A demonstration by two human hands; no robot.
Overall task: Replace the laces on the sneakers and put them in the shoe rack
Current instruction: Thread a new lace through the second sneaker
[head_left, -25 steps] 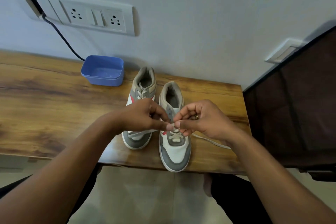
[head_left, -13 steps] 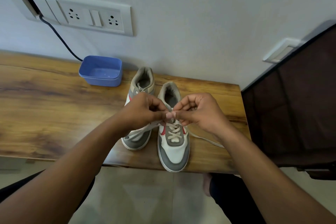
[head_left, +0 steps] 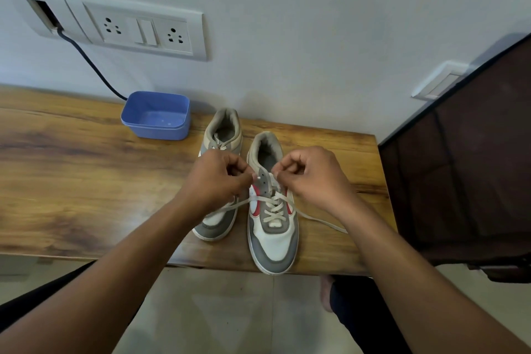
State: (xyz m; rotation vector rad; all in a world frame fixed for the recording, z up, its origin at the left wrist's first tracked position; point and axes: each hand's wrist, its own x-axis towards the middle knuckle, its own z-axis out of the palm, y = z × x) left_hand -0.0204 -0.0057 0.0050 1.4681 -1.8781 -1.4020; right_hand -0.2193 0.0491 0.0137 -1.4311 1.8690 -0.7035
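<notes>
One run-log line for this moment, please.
step: lacing near sneaker | left hand: pinches lace tip | right hand: pinches at eyelets | far sneaker: beside

You can read no text, brand or number here, neither on the sneakers (head_left: 272, 244) nor on the socket panel (head_left: 143, 29).
</notes>
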